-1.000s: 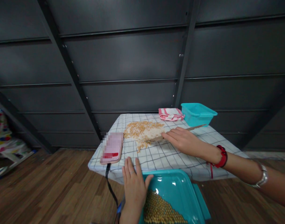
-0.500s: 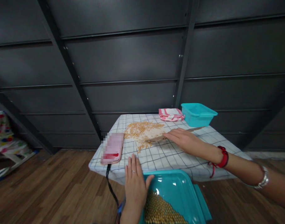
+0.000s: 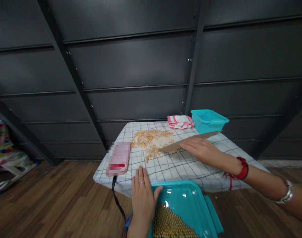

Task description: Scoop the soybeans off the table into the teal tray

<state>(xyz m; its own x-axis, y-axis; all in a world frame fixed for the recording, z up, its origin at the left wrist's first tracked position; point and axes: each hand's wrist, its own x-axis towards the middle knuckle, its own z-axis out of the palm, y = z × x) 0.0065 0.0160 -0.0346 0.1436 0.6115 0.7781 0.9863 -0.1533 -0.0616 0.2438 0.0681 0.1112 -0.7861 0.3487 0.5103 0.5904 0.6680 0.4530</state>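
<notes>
A pile of yellow beans mixed with white grains (image 3: pixel 152 141) lies on the checked tablecloth (image 3: pixel 170 165). My right hand (image 3: pixel 202 150) lies flat on a brown cardboard strip (image 3: pixel 190 142), fingers closed over its near edge, just right of the pile. My left hand (image 3: pixel 143 195) grips the left rim of a teal tray (image 3: pixel 187 201) held at the table's near edge; the tray holds many yellow beans (image 3: pixel 170 224).
A pink phone-like object (image 3: pixel 118 158) lies at the table's left edge with a black strap hanging down. A pink striped cloth (image 3: pixel 180 121) and a teal tub (image 3: pixel 207 120) sit at the far side. Dark metal wall behind, wooden floor around.
The cardboard strip has tilted up so more of its face shows, and my right hand has drawn slightly back to the right. My left hand and the tray stay put.
</notes>
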